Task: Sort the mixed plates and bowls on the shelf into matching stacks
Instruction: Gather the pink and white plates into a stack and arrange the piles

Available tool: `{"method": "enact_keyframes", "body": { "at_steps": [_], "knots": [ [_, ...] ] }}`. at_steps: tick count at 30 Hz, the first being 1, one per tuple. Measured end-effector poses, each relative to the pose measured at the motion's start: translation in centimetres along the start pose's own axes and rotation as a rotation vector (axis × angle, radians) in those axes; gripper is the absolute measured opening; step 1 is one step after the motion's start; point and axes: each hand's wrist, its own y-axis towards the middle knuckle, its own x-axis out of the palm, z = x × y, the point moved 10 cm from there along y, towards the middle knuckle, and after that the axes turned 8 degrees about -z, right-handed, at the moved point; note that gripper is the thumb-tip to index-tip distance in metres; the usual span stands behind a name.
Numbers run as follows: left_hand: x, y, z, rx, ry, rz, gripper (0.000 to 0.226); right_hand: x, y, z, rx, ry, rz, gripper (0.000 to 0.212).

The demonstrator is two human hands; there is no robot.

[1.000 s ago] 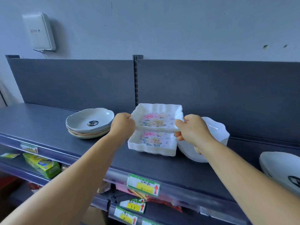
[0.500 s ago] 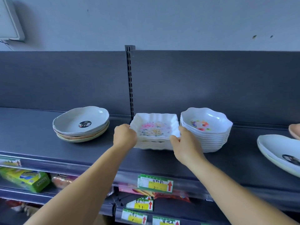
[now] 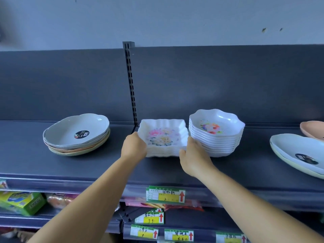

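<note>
Gripping the stack of square plates from both sides: left hand curled closed on its left edge, right hand clasping its front right corner, fingers partly hidden behind the stack. Both bare forearms reach up from the near bottom of view over the shelf's front edge.

Nearest, below that edge: price tags green and yellow with red arrows, and a green box on the lower shelf at left.

Shelf is dark grey, flat. Square plates sit mid-shelf, towards the back edge, several nested; white, fluted wavy rims, top one with pink and pale yellow flower print in the centre.

Touching or just beside the stack on its right: stack of white bowls, scalloped rims, many nested, taller than the plates, multicolour floral print inside the top one.

Left part of the shelf, well apart: round dishes, grey on top with a dark round sticker, peach and pale green ones beneath.

Right edge of shelf: large oval dishes, pale blue over pale green, dark sticker, cut off by the frame. Behind them a peach dish, partly out of view.

Farthest: dark back panel with slotted upright, pale wall above.
</note>
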Motion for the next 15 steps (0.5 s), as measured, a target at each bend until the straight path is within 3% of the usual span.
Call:
{"method": "enact_keyframes", "body": {
  "at_steps": [4, 7, 10, 12, 15],
  "knots": [
    [-0.3, -0.6, 1.5, 0.085, 0.216, -0.022, 0.009, -0.6, -0.5, -0.5, -0.036, -0.100, -0.043, 0.026],
    [-0.7, -2.0, 4.2, 0.221, 0.357, 0.024, 0.014, -1.8, -1.6, -1.1, -0.095, -0.203, -0.049, 0.029],
    [-0.4, -4.0, 7.6, 0.343, 0.411, 0.046, 0.027, -3.7, -2.6, -0.9, -0.113, -0.206, -0.022, 0.016],
    [0.1, -5.3, 9.9, 0.408, 0.422, 0.039, 0.020, -5.3, -3.4, -0.3, -0.120, -0.187, 0.011, 0.015],
    [1.8, -7.2, 13.2, 0.506, 0.464, 0.006, 0.030, -7.9, -4.5, 1.3, -0.143, -0.211, 0.069, 0.039]
  ]
}}
